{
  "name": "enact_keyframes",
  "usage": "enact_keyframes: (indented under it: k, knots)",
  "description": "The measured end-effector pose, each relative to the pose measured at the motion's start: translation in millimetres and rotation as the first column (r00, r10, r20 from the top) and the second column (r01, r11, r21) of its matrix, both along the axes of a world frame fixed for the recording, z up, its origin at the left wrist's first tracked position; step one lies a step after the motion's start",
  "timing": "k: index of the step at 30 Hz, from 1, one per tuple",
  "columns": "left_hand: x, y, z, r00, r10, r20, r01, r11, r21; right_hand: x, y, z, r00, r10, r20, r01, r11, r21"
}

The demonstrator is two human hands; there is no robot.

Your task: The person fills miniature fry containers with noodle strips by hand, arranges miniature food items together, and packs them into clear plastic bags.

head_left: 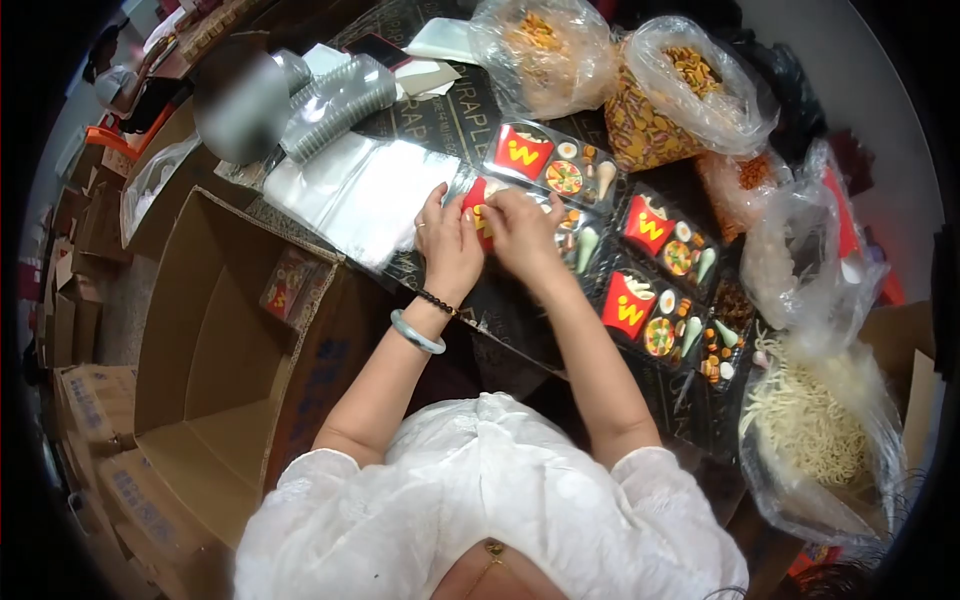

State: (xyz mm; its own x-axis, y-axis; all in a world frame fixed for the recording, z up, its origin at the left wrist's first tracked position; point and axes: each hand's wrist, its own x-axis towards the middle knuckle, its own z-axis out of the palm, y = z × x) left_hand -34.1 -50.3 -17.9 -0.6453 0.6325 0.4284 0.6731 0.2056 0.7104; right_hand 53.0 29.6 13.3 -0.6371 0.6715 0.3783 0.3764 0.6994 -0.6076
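Note:
Near the middle of the table, my left hand (450, 245) is closed on the left side of a red fries box (478, 205) with a yellow mark. The fingers of my right hand (522, 230) pinch at the same box's upper right edge. Under and beside my right hand lies a clear tray (580, 238) with small toy food pieces, partly hidden. Behind it is a filled tray (524, 150) with a red box, egg, pizza and drumstick shapes. Two similar filled trays, one farther back (650, 228) and one nearer (630, 303), lie to the right.
Clear plastic bags (350, 195) lie left of my hands, with stacked clear trays (340, 105) behind. Open bags of small pieces (690, 75) stand at the back right, a bag of pale strips (810, 420) at right. An open cardboard box (215, 330) stands at left.

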Motion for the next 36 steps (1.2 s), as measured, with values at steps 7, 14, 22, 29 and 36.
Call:
enact_keyframes:
  k: [7, 14, 22, 29, 36]
  knots:
    - [0, -1, -7, 0.994, -0.104, 0.030, 0.107, 0.978, -0.179, 1, 7, -18, 0.987, 0.027, 0.158, -0.023, 0.999, -0.025]
    - [-80, 9, 17, 0.968, 0.043, -0.247, -0.041, 0.999, 0.016, -6, 1, -18, 0.997, -0.033, 0.072, 0.016, 0.973, 0.229]
    - [-276, 27, 63, 0.978, 0.183, -0.096, -0.207, 0.870, -0.448, -11, -2, -27, 0.886, 0.076, 0.458, -0.196, 0.955, 0.221]
    - [-327, 34, 60, 0.958, 0.100, 0.267, 0.056, 0.852, -0.521, -13, -2, -22, 0.854, 0.083, 0.514, -0.197, 0.965, 0.171]
    - [-329, 36, 86, 0.867, 0.057, 0.494, 0.252, 0.805, -0.537, -14, -3, -24, 0.870, 0.063, 0.489, -0.183, 0.962, 0.201]
